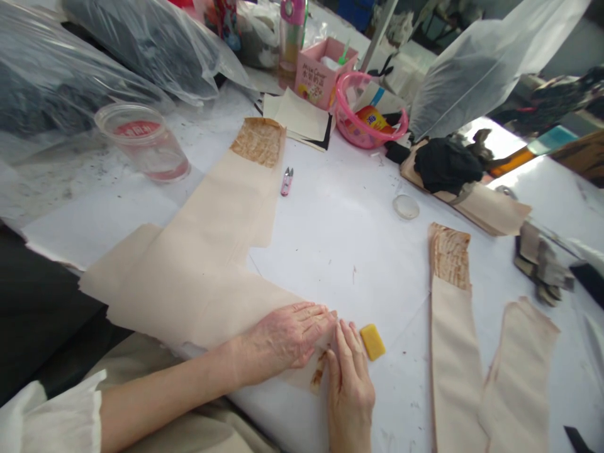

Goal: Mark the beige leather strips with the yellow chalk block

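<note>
My left hand lies flat, fingers stretched out, on the near corner of a large beige paper pattern piece on the white table. My right hand rests beside it with fingers extended, pressing the same paper's edge, where a brown stain shows. Just right of my right fingertips lies a small yellow block; neither hand touches it.
Two narrow beige strips lie at right, one with a brown-stained end. Small pink snips sit mid-table. A clear plastic tub, a pink basket, a pink box, a small round lid, black fabric and plastic bags line the back.
</note>
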Demonstrator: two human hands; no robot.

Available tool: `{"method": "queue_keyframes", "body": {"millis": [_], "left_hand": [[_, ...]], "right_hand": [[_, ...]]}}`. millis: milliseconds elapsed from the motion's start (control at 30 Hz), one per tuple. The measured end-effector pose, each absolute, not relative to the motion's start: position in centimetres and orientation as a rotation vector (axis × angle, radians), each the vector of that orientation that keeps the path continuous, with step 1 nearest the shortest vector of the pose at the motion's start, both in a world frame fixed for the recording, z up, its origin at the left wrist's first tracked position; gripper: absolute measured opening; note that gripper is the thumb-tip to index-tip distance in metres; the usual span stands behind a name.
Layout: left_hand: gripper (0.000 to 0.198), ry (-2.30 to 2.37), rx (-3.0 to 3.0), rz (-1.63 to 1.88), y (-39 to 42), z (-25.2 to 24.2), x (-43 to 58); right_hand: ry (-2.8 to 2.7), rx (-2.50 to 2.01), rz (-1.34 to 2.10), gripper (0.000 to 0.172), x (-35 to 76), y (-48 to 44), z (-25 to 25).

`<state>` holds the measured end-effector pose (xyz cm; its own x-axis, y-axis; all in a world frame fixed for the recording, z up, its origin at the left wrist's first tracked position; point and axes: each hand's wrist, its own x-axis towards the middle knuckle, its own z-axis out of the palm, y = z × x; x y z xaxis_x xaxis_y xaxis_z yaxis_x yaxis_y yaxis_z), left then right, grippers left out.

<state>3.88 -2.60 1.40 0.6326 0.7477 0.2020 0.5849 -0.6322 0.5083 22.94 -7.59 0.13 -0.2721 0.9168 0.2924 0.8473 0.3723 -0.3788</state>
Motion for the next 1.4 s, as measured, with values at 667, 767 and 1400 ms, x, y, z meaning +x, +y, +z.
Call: {"method": "queue_keyframes", "body": {"millis": [667,767,1400], "left_hand": [[0.073,1.011,2.411,0.532,0.7,1.7,3.1],[0.073,1.011,2.423,0.529,0.7,1.7,3.0],[0.071,0.935,2.473,0.524,0.5,1.3,2.8]], "right_hand": [[-2.495,-1.419,0.028,0.053,23.1,-5.6,-0.2],[-2.589,-1.429,-0.011,0.054,23.7,-6.9,0.0],[-2.510,-1.386,0.118,0.054,24.1,-7.7,1.5]]}}
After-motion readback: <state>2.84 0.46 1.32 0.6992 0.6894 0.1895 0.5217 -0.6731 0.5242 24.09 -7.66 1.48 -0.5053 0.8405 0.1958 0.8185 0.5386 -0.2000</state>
